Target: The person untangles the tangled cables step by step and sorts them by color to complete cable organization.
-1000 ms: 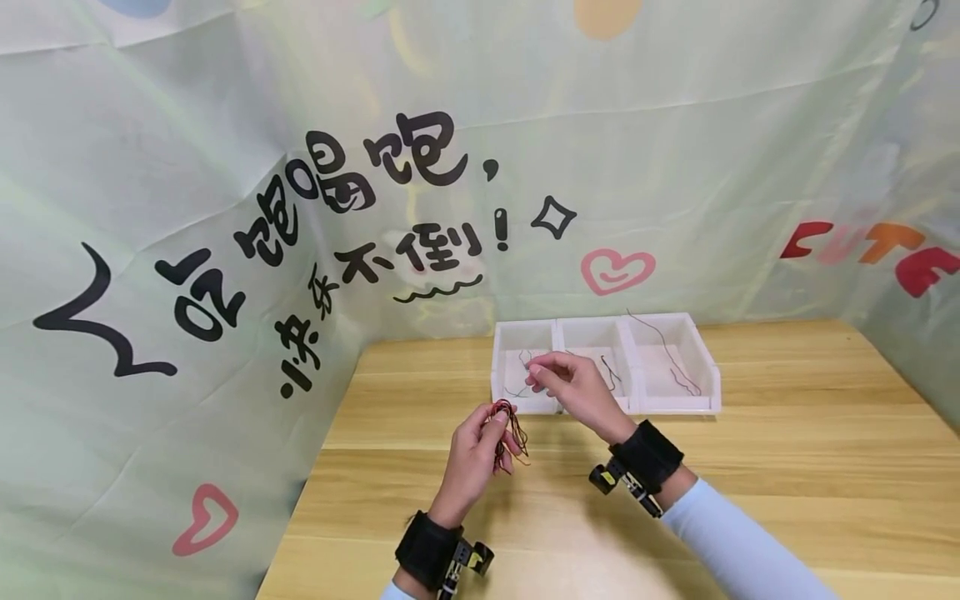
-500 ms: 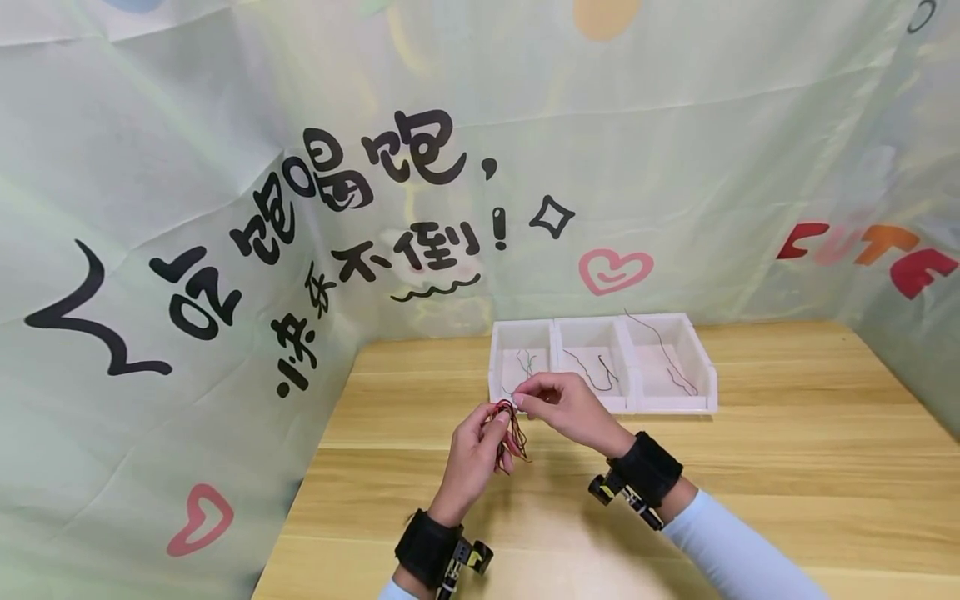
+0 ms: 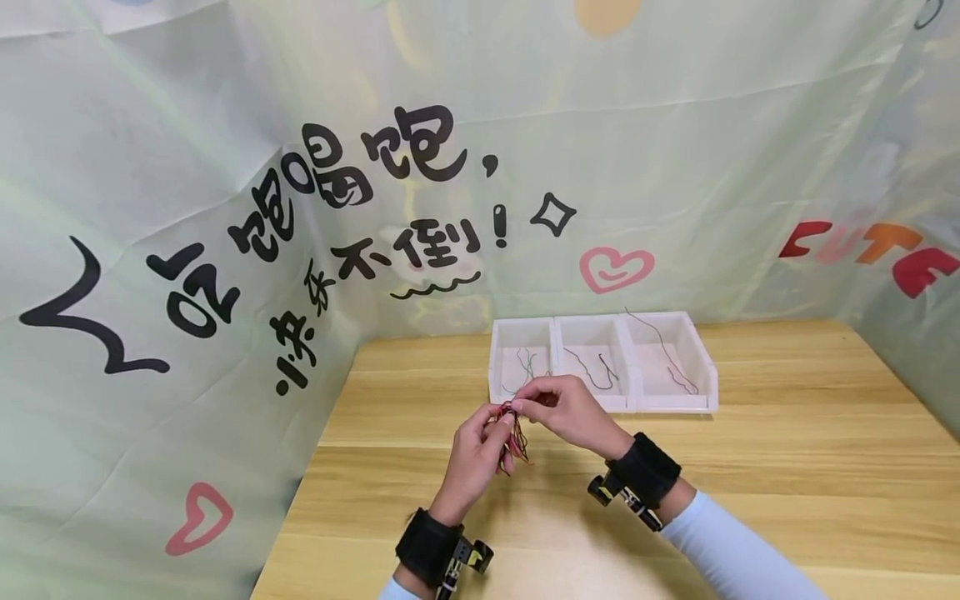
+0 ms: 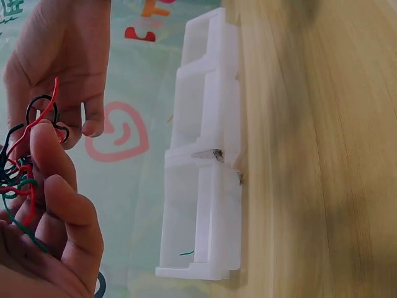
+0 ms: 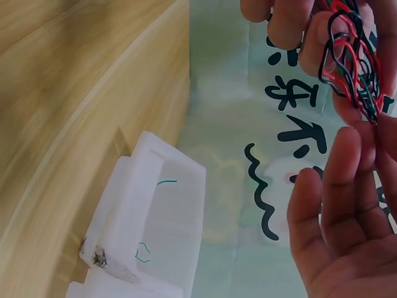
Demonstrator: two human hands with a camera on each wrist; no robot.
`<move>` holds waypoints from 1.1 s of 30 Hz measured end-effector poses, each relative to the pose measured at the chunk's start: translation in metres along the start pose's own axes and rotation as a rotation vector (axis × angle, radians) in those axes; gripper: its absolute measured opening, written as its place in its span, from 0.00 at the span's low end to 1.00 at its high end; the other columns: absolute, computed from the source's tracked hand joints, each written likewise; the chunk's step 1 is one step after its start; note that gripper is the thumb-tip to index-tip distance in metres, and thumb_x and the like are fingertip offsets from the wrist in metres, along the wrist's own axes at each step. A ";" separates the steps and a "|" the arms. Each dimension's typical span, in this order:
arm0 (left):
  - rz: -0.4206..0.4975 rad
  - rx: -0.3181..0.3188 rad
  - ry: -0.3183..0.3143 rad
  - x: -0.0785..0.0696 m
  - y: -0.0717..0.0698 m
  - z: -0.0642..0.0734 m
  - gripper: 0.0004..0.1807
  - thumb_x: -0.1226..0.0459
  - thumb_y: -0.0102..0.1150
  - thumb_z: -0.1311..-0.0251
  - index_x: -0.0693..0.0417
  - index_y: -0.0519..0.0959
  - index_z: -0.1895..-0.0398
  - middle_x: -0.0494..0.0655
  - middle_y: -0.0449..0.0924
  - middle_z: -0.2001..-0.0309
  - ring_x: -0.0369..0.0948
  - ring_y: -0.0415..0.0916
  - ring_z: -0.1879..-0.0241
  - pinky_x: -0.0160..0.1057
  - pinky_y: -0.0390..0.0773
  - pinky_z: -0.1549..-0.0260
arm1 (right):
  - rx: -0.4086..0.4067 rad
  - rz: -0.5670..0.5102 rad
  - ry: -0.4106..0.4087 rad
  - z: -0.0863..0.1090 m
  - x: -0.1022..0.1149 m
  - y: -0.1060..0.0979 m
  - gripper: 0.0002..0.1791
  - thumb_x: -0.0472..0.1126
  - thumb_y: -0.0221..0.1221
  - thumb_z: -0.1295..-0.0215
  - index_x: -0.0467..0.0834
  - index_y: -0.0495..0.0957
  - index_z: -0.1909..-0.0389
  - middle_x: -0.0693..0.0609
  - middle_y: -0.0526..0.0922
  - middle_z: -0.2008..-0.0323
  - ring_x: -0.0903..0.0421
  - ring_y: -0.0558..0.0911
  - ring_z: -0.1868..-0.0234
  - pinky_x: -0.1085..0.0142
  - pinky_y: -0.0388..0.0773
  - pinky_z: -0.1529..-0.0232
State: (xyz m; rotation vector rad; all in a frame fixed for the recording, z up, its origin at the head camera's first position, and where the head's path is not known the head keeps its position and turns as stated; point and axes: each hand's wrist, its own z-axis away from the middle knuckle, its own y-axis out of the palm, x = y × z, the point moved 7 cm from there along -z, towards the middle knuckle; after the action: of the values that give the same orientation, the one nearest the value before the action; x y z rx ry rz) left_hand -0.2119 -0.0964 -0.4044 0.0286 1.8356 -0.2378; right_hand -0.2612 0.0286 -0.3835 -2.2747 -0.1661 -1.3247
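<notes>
While the left hand [image 3: 474, 450] gripped the multicoloured wire bundle [image 5: 371, 93] before the three white bins [image 3: 667, 405], the right hand [image 3: 573, 410] pinched its end; some loose wires [image 3: 529, 363] (green ones at left) already lay inside, but many were not yet separated.

A pale green, creased fabric sheet [image 3: 720, 158] forms the wall behind a light wood-grain tabletop [image 3: 817, 500], turning at corners on the left and right. Bold black Chinese lettering [image 3: 431, 158] slants across it in two lines, above a thin black wavy line [image 3: 435, 288]. Nearby are a black four-pointed star outline [image 3: 553, 215] and a pink smiling heart [image 3: 617, 272]. A plain pink heart outline [image 3: 198, 518] sits lower left, red, pink and orange "CUTE" letters [image 3: 888, 238] at right, and a pale orange disc [image 3: 606, 15] at the top. Soft light leaves a whitish sheen on the tabletop's near part.
</notes>
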 end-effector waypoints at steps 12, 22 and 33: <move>-0.127 -0.041 -0.050 -0.007 0.002 0.001 0.12 0.67 0.37 0.30 0.63 0.69 0.69 0.56 0.67 0.84 0.48 0.68 0.87 0.33 0.72 0.89 | -0.161 0.189 -0.014 0.009 -0.004 -0.035 0.03 0.34 0.59 0.39 0.46 0.78 0.70 0.55 0.78 0.77 0.59 0.74 0.77 0.65 0.75 0.78; -0.201 -0.046 -0.040 0.015 0.001 -0.002 0.12 0.65 0.40 0.29 0.56 0.69 0.73 0.45 0.66 0.84 0.38 0.66 0.88 0.33 0.70 0.90 | -0.075 0.325 -0.337 0.019 0.023 -0.025 0.19 0.36 0.50 0.33 0.42 0.71 0.42 0.48 0.77 0.47 0.56 0.72 0.46 0.53 0.74 0.49; -0.450 -0.177 0.153 0.026 -0.010 -0.005 0.10 0.54 0.46 0.31 0.47 0.71 0.68 0.40 0.64 0.81 0.35 0.63 0.82 0.33 0.64 0.87 | 0.325 0.164 0.033 0.029 0.015 0.012 0.18 0.52 0.46 0.28 0.47 0.80 0.54 0.60 0.81 0.70 0.63 0.79 0.74 0.65 0.77 0.73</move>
State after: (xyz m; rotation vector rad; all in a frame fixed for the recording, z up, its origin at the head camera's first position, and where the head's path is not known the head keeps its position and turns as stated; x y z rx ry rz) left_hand -0.2256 -0.1077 -0.4267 -0.5056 1.9933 -0.3944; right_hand -0.2261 0.0300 -0.3867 -1.9489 -0.1663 -1.1564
